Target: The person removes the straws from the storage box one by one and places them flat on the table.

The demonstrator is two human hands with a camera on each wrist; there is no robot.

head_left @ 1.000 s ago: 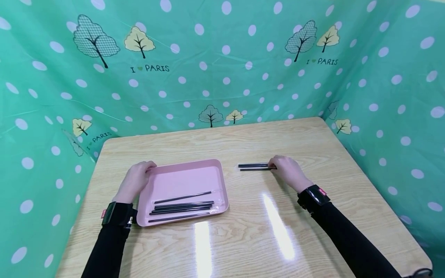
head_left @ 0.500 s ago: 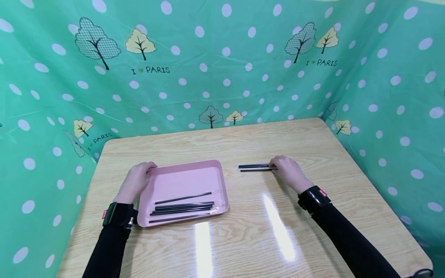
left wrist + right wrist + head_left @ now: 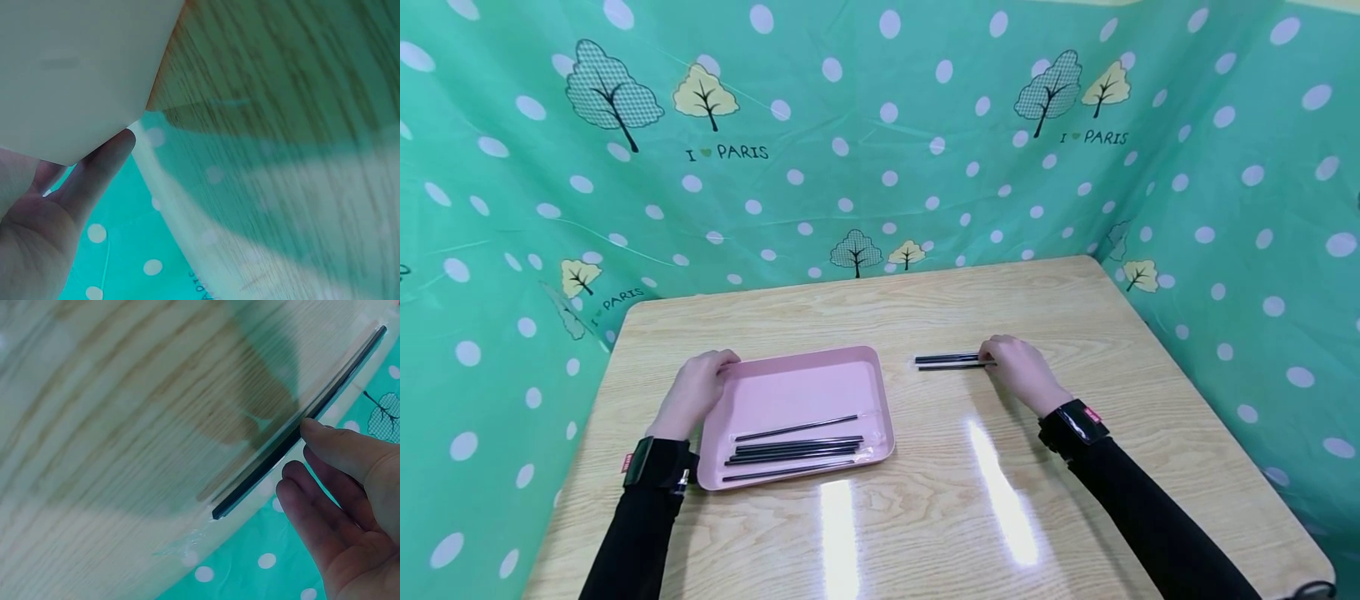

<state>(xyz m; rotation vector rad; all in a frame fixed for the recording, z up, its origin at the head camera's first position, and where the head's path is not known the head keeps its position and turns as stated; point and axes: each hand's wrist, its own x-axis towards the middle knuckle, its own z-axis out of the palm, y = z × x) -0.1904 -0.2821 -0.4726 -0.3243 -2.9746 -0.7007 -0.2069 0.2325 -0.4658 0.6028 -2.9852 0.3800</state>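
Note:
My left hand (image 3: 696,387) holds the far left corner of a shallow pink tray (image 3: 805,379); in the left wrist view a finger (image 3: 103,165) lies along the tray's outer edge. Near the front of the tray lie several thin black straws (image 3: 797,447) in clear wrappers, roughly side by side. To the right of the tray, my right hand (image 3: 1018,371) pinches at the right end of a few more wrapped black straws (image 3: 947,359) lying on the table. In the right wrist view the thumb (image 3: 337,444) presses on a dark straw (image 3: 265,469), with the other fingers curled behind.
The light wood table (image 3: 925,500) has rounded corners and two bright reflections at the front. A green dotted curtain (image 3: 880,125) hangs behind it and along both sides. A dark cable (image 3: 1311,590) shows at the front right corner.

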